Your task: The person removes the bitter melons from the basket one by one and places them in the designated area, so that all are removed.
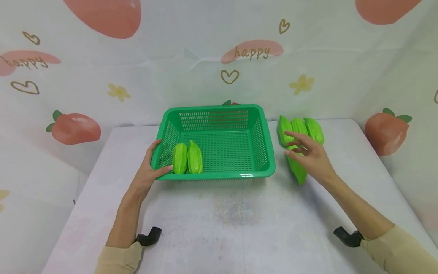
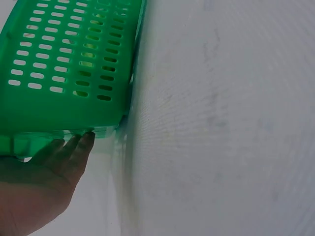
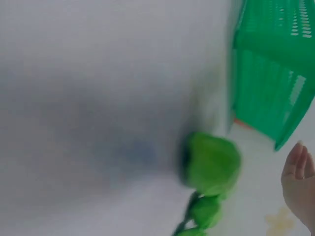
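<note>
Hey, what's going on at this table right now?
A person's left hand grips the left side of a green basket, where two green gourds lie side by side. The right hand, apparently empty, hovers by a nearer gourd on the table, to the basket's right. Three more gourds lie in a row behind it.

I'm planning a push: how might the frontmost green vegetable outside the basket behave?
The vegetable looks plump and unbent, so it's probably fairly stiff. Its smooth-looking skin may be slippery; its rounded sides could let it roll.
</note>
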